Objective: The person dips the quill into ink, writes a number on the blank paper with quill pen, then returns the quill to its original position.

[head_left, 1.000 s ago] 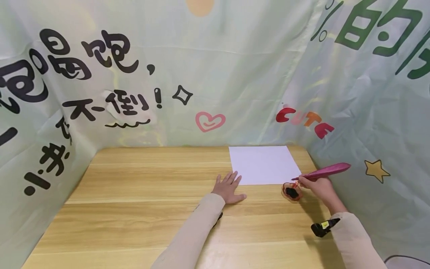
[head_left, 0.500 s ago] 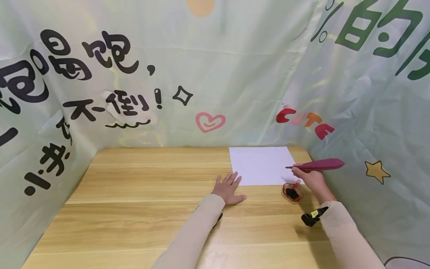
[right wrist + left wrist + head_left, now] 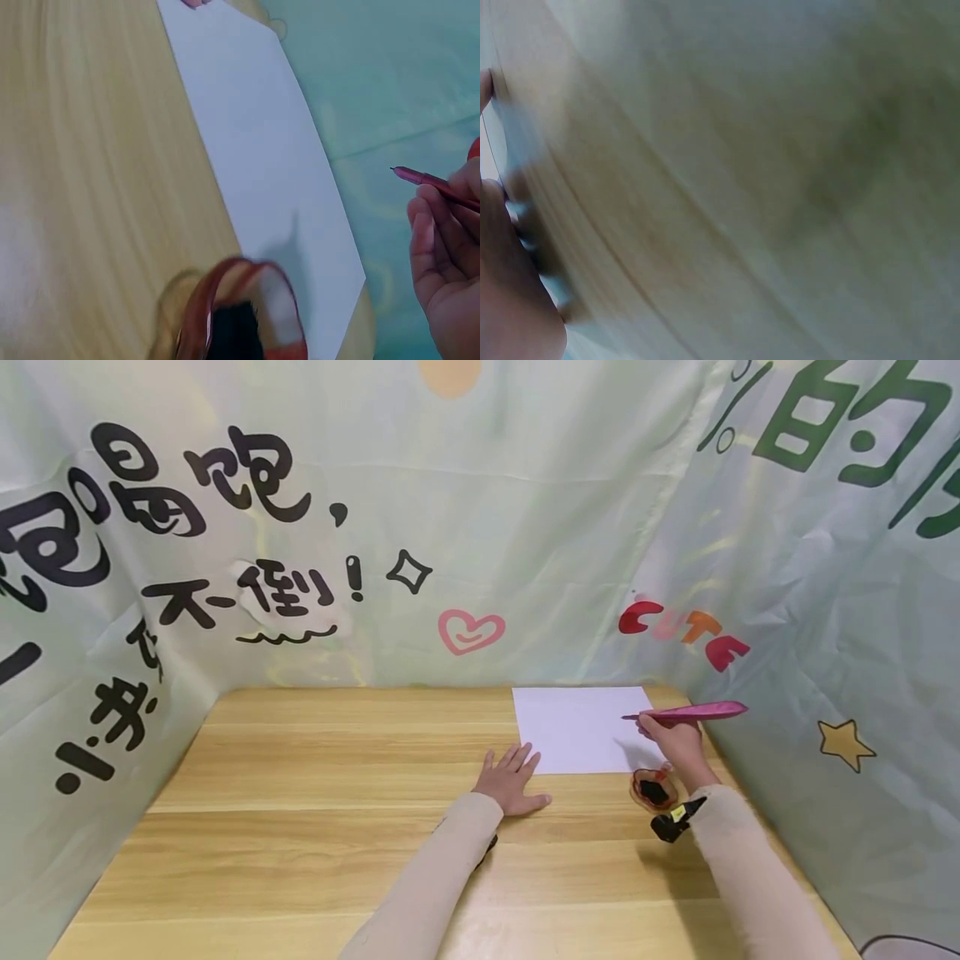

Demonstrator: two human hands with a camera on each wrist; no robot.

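My left hand lies flat with fingers spread, fingertips over the near left corner of a blank white sheet of paper. In my right hand a feather-shaped maroon pen is pinched between thumb and fingers. Its dark tip points left over the right half of the sheet, and a shadow falls below. The right wrist view shows the slim pen barrel with its nib apart from the paper. Just below the sheet's near right edge stands a small translucent amber pot with black contents. The left wrist view is mostly blurred.
The wooden table carries the sheet near its back right corner. Printed fabric walls in the back and both sides, with the right wall close to my right hand. Black wrist cameras sit on both sleeves, the right one near the pot.
My right hand has carried the pen left and away from me, from above the amber pot to over the sheet. The left hand has stayed in place.
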